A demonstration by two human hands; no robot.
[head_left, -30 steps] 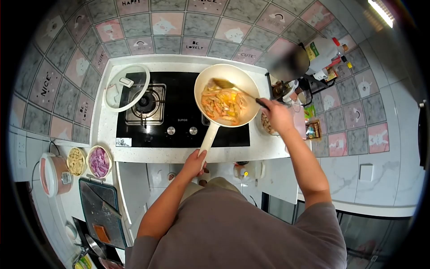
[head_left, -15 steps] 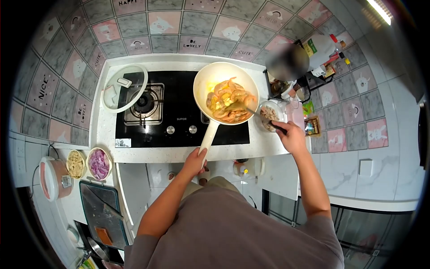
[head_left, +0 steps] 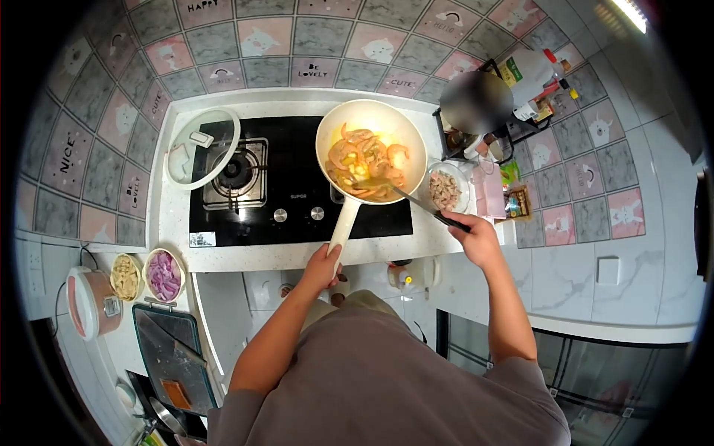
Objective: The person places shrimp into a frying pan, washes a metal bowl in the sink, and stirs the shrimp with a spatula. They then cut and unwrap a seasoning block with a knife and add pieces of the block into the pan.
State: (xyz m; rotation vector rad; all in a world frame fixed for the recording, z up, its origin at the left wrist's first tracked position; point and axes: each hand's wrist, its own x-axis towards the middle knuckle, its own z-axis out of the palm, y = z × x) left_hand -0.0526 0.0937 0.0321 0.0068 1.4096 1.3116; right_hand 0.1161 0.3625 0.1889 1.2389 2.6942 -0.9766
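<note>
A cream pan (head_left: 370,111) stands over the right burner of the black stove (head_left: 290,149). Orange shrimp (head_left: 364,157) lie inside it in yellowish oil. My left hand (head_left: 323,266) is closed round the pan's cream handle. In my right hand (head_left: 476,236) is the black handle of a spatula (head_left: 422,203), whose blade rests among the shrimp at the pan's near right side. Just right of the pan is a clear bowl of chopped pieces (head_left: 446,189).
A glass lid (head_left: 201,149) lies partly over the left burner. Bowls of purple onion (head_left: 163,276) and pale slices (head_left: 126,277) stand at the left, above a cutting board (head_left: 167,349) with a knife (head_left: 175,342). A rack (head_left: 513,134) with bottles is at the right.
The spatula has swung from the pan's far side to its near side, with my right hand moving down. The shrimp have been turned and shifted. My left hand keeps its hold on the handle.
</note>
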